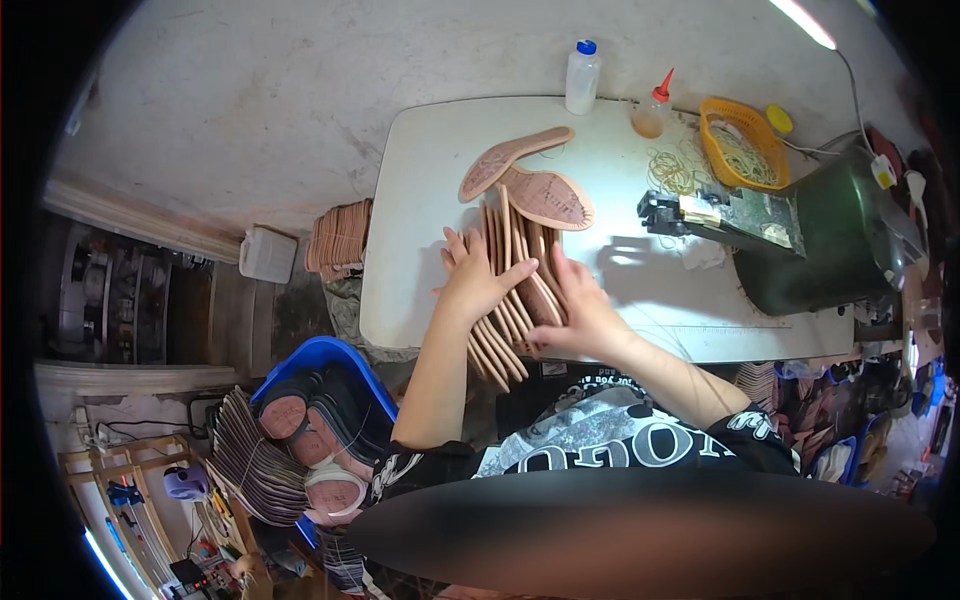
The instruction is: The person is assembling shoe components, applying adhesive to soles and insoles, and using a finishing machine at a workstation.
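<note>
A white tube lamp (803, 22) beyond the far right corner lights the white rectangular tabletop (420, 150); shadows fall toward the near edge; fisheye distortion curves margins.

Beyond the left hand (472, 283), I see a scuffed whitish wall (250, 110) behind the white worktable (420, 190). A tube lamp (805, 22) glows far past the right hand (590, 318). Well left of the left hand are a dark opening (190, 310) and a wooden rack (97, 456).

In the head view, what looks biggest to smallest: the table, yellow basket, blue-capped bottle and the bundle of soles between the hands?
1. White table
2. Bundle of soles
3. Yellow basket
4. Blue-capped bottle
</note>
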`<state>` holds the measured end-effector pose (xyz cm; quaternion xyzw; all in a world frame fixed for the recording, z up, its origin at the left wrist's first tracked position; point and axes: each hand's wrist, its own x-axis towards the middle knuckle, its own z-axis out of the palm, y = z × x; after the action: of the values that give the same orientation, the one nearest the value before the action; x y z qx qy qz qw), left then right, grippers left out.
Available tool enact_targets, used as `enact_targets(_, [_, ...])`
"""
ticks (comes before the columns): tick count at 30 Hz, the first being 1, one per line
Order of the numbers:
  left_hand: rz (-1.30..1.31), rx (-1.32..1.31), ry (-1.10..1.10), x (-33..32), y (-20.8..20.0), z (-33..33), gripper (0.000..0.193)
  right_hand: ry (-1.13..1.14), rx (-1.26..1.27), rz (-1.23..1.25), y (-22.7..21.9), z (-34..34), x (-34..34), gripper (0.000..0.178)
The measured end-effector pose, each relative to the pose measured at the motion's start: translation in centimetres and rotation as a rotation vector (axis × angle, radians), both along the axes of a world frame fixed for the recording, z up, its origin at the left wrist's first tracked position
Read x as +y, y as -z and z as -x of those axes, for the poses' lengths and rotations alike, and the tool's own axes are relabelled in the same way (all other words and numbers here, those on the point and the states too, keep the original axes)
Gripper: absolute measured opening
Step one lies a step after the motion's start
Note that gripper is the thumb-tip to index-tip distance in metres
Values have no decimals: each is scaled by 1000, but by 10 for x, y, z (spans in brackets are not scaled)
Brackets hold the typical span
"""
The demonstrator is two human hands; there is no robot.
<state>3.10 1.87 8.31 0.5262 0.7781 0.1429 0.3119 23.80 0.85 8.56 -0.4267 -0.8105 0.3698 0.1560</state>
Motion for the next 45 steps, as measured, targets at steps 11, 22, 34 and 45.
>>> enact_targets(11, [-5,14,119,9,-5,0,125,135,300,177,23,-10,13,95])
enact_targets(22, [-53,72,66,5,15,-5,120,113,81,-54,9,-8,7,77])
enact_targets(34, [-16,10,81,42,-29,-27,126,79,129,-45,6,-10,16,99])
enact_targets(45, [-174,138,640,51,-53,-36,86,78,112,-43,12,-11,8,116])
